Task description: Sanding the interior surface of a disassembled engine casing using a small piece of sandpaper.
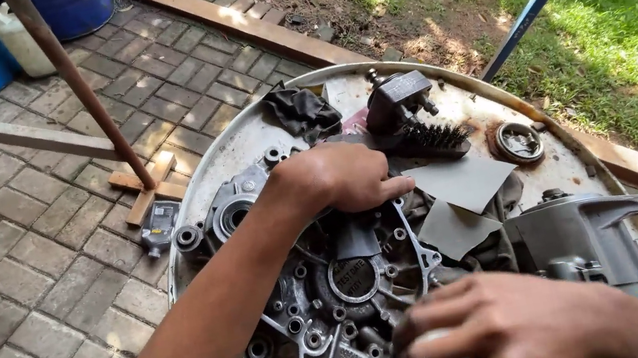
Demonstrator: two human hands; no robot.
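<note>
Engine casing (pixel 329 289) on round metal table (pixel 259 133), brick paving (pixel 21 255) outdoors

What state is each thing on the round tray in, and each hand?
Engine casing: lying flat, inside facing up, dirty.
Left hand: pressed on the casing's top edge, fingers curled.
Right hand: closed around a small pale object, mostly hidden.
Sandpaper sheets: two, loose, lying flat.
Brush: lying on its side.
Black rag: crumpled.
Tray: stained, rusty near the rim.
</note>
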